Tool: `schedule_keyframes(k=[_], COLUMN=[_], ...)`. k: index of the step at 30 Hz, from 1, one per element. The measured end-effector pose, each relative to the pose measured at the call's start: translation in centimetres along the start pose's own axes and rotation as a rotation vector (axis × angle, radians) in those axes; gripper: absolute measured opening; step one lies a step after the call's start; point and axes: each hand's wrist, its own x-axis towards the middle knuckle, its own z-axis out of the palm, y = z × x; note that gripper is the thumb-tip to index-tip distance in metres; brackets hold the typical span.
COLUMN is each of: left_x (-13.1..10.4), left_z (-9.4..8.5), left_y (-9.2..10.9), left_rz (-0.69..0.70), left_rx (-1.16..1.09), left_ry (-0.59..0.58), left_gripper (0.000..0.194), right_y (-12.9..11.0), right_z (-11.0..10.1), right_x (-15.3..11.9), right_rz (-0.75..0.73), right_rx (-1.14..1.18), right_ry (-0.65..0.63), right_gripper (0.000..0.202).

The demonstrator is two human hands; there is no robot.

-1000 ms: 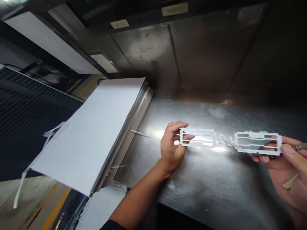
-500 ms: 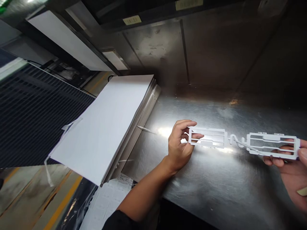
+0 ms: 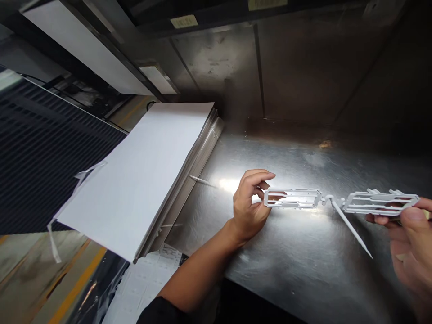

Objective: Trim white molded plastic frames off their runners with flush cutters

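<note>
A white plastic part (image 3: 366, 203) made of two slotted rectangular frames hangs above the metal table, joined by a thin curved runner with a long pointed sprue (image 3: 351, 228) sticking out toward the lower right. My left hand (image 3: 252, 204) grips the outer end of the left frame, its thumb and some fingers at that end and the index finger curved above it. At the right edge of the view, my right hand (image 3: 410, 238) pinches the outer end of the right frame, thumb on the near side. A yellowish patch shows at the right palm.
Left of my hands, a stack with a white sheet (image 3: 141, 175) on top lies on the metal table (image 3: 290, 279). Thin white sprues (image 3: 201, 181) stick out from its side. Below it are white molded pieces (image 3: 135, 279). A metal wall (image 3: 216, 63) rises behind.
The white part has tilted so its frames look narrower, and its pointed sprue has swung into view toward the lower right. My right hand shows more of its thumb and fingers.
</note>
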Motion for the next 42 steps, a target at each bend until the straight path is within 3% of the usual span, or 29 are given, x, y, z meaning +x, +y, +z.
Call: schedule_keyframes(k=[4,10,17,23,26,28,30,33,36,39,42], left_x=[0.1,0.3,0.1,0.4,0.7,0.7,0.7,0.7,1.2,1.6,1.4], left_z=[0.0,0.1,0.3,-0.2,-0.4,-0.3,-0.1,0.2,0.3,0.3,0.6], left_y=[0.1,0.3,0.4,0.1,0.3,0.7,1.1,1.9,1.9,1.4,1.1], left_rz=[-0.002,-0.048,-0.072,0.181,0.298,0.292,0.115,-0.423,-0.824,-0.972,-0.966], left_rx=[-0.049,-0.093,-0.105,0.114,0.24,0.218,0.102,-0.166,-0.432,-0.575,-0.623], left_ry=[0.008,0.004,0.006,-0.027,-0.083,-0.158,-0.198,-0.151,-0.118,-0.108,-0.101], left_gripper=[0.039,0.043,0.057,0.068,0.048,0.04,0.033,0.011,0.028,0.042,0.045], right_y=[-1.0,-0.9,-1.3,-1.7,-1.6,-1.6,-1.7,-1.9,-1.7,-1.0,-0.3], right_z=[0.3,0.2,0.2,0.2,0.2,0.3,0.5,0.6,0.5,0.2,-0.1], right_x=[-0.5,0.3,0.6,1.0,1.3,1.4,1.2,0.4,-1.0,-2.5,-3.5], right_rz=[0.002,0.116,0.179,0.309,0.356,0.354,0.297,0.054,-0.17,-0.154,-0.053], right_rx=[0.019,0.119,0.149,0.167,0.183,0.188,0.186,0.124,0.039,-0.005,-0.163], right_ry=[-0.062,-0.105,-0.159,-0.205,-0.176,-0.149,-0.124,-0.13,-0.25,-0.417,-0.605], right_gripper=[0.042,0.049,0.038,0.03,0.033,0.037,0.04,0.041,0.047,0.049,0.035])
